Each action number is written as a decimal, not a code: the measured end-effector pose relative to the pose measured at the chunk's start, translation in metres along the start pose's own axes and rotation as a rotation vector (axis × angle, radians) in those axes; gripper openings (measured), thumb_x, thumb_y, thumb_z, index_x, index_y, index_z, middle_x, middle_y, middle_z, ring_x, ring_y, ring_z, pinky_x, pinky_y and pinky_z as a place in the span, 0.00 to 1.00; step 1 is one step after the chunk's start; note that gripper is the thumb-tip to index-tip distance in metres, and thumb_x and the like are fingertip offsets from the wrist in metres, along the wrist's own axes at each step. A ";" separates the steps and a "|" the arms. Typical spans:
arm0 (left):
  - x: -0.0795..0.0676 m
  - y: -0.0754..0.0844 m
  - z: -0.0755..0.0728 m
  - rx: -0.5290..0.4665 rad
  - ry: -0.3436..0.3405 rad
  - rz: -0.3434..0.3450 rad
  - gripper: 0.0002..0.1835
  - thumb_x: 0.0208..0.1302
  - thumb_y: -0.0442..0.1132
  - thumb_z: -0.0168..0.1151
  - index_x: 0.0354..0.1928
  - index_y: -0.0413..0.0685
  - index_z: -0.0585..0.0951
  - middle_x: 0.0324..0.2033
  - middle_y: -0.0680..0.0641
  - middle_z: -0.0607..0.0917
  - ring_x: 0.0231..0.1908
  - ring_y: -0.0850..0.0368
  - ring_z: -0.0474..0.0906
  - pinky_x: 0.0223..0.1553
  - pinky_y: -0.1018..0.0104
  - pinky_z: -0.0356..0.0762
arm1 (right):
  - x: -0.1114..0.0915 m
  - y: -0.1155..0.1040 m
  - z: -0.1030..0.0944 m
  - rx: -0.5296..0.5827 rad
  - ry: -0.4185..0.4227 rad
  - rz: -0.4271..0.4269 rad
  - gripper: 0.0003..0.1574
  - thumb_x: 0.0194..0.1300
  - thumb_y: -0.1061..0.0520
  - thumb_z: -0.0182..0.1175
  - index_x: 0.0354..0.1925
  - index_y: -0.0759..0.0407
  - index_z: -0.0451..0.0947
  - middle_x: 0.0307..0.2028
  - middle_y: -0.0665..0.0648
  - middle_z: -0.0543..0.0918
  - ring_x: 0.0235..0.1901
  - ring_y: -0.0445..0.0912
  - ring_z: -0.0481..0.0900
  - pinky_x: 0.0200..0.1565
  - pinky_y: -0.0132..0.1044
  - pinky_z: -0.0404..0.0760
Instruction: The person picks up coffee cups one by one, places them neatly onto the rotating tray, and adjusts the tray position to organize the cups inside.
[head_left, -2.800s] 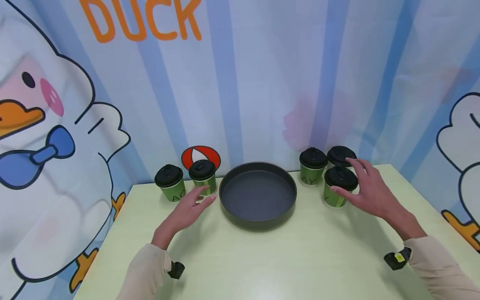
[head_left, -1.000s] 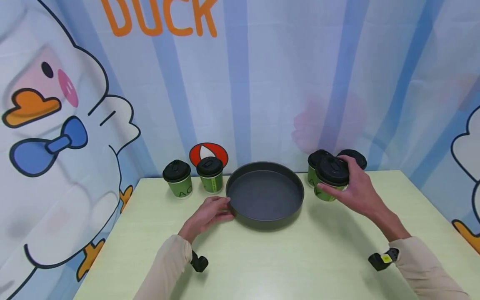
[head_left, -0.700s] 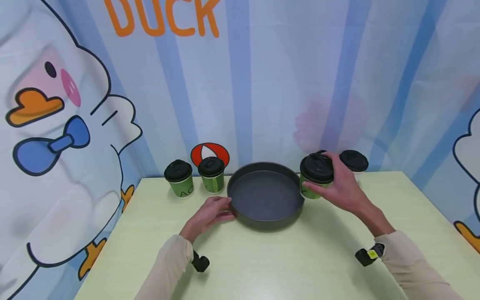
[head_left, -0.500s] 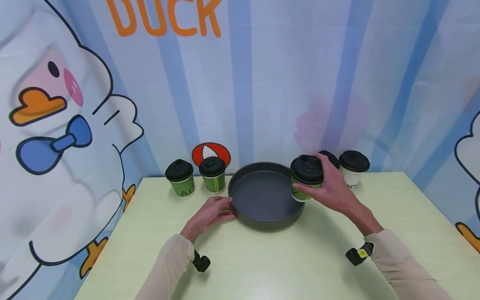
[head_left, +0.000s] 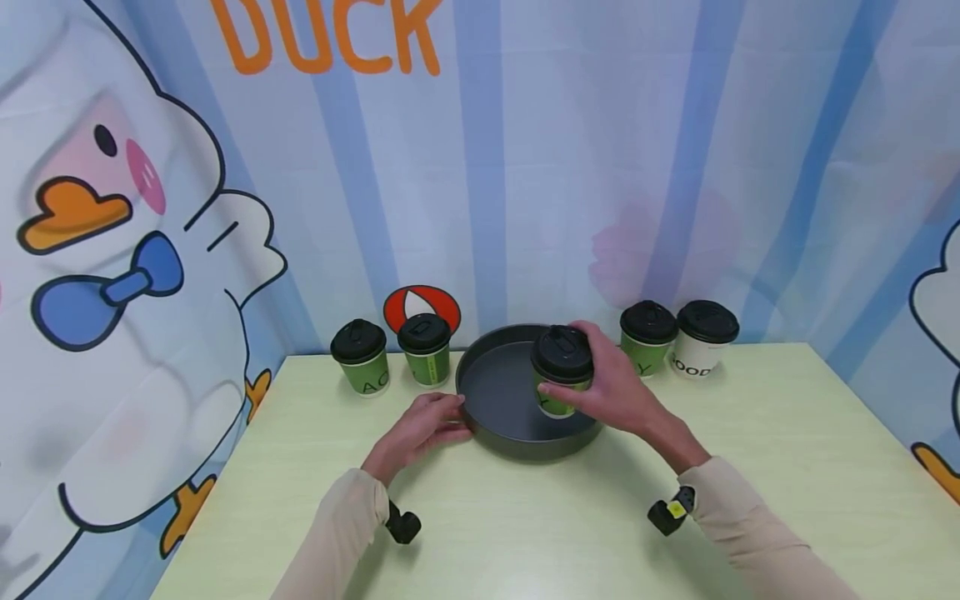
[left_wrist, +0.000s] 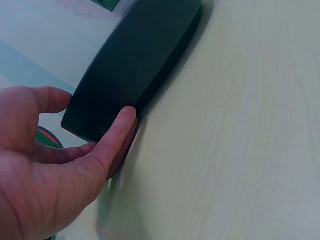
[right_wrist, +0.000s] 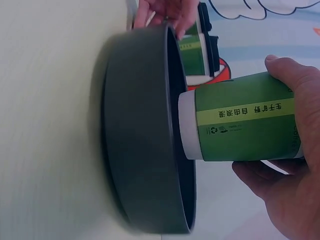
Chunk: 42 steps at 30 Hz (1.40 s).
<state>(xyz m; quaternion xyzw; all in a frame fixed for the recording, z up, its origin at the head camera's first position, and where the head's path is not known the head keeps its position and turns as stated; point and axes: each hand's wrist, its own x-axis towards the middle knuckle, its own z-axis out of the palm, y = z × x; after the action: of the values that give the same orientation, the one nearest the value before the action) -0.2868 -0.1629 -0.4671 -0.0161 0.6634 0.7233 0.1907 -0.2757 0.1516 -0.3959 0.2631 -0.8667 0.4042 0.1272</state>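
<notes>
My right hand (head_left: pixel 611 387) grips a green paper coffee cup (head_left: pixel 552 402) with a black lid, thumb on one side and fingers on the other. Its base hangs over the dark round pan (head_left: pixel 491 392), at about rim level in the right wrist view, apart from the pan's floor as far as I can see. My left hand (head_left: pixel 416 433) holds the pan's left side; in the left wrist view one fingertip is at the rim and another digit lies along the lower wall of the pan (left_wrist: pixel 130 60). The held cup (right_wrist: pixel 245 120) is tilted sideways in the right wrist view.
Two green lidded cups, one at the far left (head_left: pixel 363 375) and one beside it (head_left: pixel 429 367), stand left of the pan. A green cup (head_left: pixel 647 354) and a white cup (head_left: pixel 693 357) stand right of it. A printed curtain (head_left: pixel 555 167) hangs behind the pale table (head_left: pixel 510 533).
My right hand has taken the front right green cup, lifted it and carried it left over the pan. My left hand has moved to the pan's side and stayed there.
</notes>
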 end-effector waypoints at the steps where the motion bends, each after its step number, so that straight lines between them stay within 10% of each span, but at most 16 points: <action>1: 0.000 0.000 0.000 -0.001 0.003 -0.002 0.26 0.80 0.40 0.54 0.69 0.27 0.66 0.52 0.33 0.80 0.43 0.50 0.86 0.54 0.56 0.85 | 0.001 -0.001 0.004 0.000 -0.002 -0.006 0.57 0.57 0.40 0.78 0.72 0.56 0.60 0.59 0.57 0.77 0.55 0.51 0.79 0.58 0.52 0.79; 24: -0.001 0.000 -0.002 -0.001 -0.021 0.001 0.25 0.81 0.40 0.51 0.70 0.27 0.66 0.54 0.33 0.81 0.46 0.49 0.86 0.58 0.55 0.82 | 0.015 -0.022 0.074 0.001 -0.065 -0.023 0.60 0.58 0.35 0.76 0.75 0.58 0.59 0.68 0.58 0.71 0.66 0.53 0.72 0.67 0.55 0.74; 42: -0.001 -0.003 -0.002 -0.002 -0.028 0.027 0.24 0.82 0.40 0.51 0.68 0.27 0.66 0.53 0.33 0.81 0.46 0.49 0.86 0.55 0.57 0.84 | 0.010 -0.013 0.084 0.002 -0.111 0.058 0.66 0.58 0.33 0.75 0.79 0.57 0.52 0.74 0.61 0.66 0.70 0.56 0.68 0.68 0.58 0.71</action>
<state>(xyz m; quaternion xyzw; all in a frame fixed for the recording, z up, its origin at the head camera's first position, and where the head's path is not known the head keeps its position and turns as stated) -0.2853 -0.1647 -0.4704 0.0025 0.6600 0.7268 0.1902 -0.2775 0.0767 -0.4368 0.2600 -0.8792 0.3935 0.0667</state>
